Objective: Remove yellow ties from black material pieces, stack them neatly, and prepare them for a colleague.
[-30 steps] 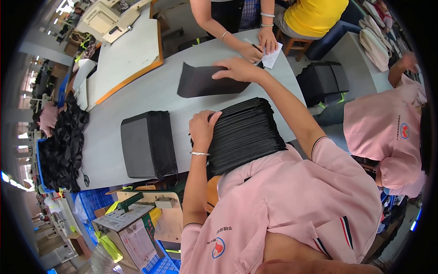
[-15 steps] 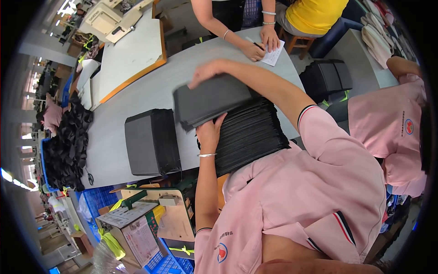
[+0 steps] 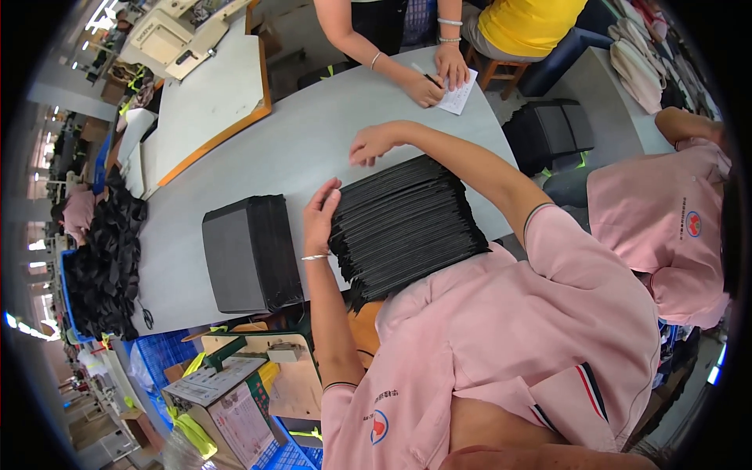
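Observation:
A thick row of black flat pieces, their thin edges turned upward, lies on the table right in front of me. My left hand is at its left end, thumb and fingers apart, nothing gripped. Over the far left corner hovers my right hand, fingers loosely bent and apart, with nothing visible in it. To the left stands a separate block of black pieces, a smooth dark face showing, touched by neither hand.
Across the grey table a person writes on white paper. A sewing machine stands at far left, a heap of black fabric near the left end. Another person in pink and a black stack are at right.
The dark flat panel between my hands no longer shows; the row's edges are exposed there now. My left hand has moved left, and my right hand has moved slightly nearer and right.

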Tool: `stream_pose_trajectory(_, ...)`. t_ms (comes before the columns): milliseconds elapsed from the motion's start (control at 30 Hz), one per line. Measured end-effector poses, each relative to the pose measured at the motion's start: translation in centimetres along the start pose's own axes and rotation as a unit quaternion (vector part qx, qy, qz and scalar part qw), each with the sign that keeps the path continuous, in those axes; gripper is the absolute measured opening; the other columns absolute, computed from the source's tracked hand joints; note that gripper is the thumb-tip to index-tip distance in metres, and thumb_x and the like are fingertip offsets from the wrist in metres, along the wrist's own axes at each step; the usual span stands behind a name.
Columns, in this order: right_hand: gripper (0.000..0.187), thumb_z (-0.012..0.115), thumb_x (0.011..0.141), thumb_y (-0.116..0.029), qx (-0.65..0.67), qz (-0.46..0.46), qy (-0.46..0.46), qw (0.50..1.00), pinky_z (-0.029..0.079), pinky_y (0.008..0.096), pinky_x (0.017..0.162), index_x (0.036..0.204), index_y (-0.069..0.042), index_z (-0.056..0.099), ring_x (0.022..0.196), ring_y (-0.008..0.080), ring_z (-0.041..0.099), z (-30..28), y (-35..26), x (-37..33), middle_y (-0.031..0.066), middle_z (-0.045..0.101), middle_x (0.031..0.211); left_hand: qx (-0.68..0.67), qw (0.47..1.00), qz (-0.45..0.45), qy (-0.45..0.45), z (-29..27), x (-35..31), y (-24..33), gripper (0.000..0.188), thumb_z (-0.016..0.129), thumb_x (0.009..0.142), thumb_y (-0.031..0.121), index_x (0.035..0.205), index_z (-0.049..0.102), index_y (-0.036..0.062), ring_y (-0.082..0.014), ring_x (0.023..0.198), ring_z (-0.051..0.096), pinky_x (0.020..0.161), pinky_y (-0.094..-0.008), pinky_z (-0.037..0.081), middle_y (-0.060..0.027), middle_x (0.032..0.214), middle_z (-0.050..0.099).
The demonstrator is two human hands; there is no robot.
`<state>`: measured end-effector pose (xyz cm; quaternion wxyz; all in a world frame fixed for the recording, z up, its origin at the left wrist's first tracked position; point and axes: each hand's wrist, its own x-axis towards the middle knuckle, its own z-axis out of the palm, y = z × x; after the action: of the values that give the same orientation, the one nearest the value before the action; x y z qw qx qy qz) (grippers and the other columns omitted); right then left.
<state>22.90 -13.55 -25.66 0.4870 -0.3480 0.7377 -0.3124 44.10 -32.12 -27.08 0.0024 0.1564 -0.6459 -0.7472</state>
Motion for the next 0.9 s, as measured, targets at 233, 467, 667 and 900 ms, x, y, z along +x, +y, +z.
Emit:
stream_pose_trajectory(233,0.052,0.063,0.097,-0.049,-0.257,-0.076,0.198,0.943,0.051,0.0383,0.092,0.123,-0.004,0.067,0.109,0.0222,0.067,6.3,-0.4,-9.8,0.0111,0.071,0.121,-0.015,0.999,0.037,0.022,2.5,1.1,0.0,0.051,0.059,0.104,0.039,0.132,0.064,-0.0031,-0.0222,0.124,0.057,0.109,-0.0348,0.042,-0.0136,0.132,0.065)
stream_pose_trajectory(467,0.047,0.055,0.104,-0.045,0.193,-0.142,0.472,0.849,0.048,0.0298,0.095,0.121,-0.004,0.070,0.104,0.0172,0.065,4.9,7.8,-14.1,0.0082,0.071,0.112,-0.112,0.993,0.012,-0.033,1.5,1.0,-1.3,0.069,0.040,0.107,0.056,0.136,0.060,-0.0030,-0.0251,0.123,0.058,0.110,-0.0378,0.042,-0.0159,0.135,0.063)
stream_pose_trajectory(667,0.049,0.053,0.105,-0.047,0.499,-0.086,0.436,0.744,0.048,0.0269,0.085,0.108,-0.002,0.073,0.089,0.0115,0.060,10.2,8.5,-10.6,0.0037,0.068,0.098,-0.194,0.979,-0.010,0.054,1.8,1.6,-1.4,0.071,0.039,0.106,0.059,0.135,0.061,-0.0014,-0.0246,0.117,0.060,0.107,-0.0367,0.044,-0.0136,0.128,0.065)
stream_pose_trajectory(900,0.049,0.054,0.105,-0.045,0.369,-0.076,0.448,0.811,0.043,0.0305,0.099,0.120,-0.001,0.068,0.110,0.0148,0.058,9.2,7.6,-12.8,0.0077,0.066,0.115,0.023,0.996,0.048,0.069,1.1,-0.4,-1.1,0.038,0.063,0.100,0.028,0.127,0.067,0.0011,-0.0135,0.102,0.058,0.093,-0.0292,0.047,-0.0045,0.112,0.066)
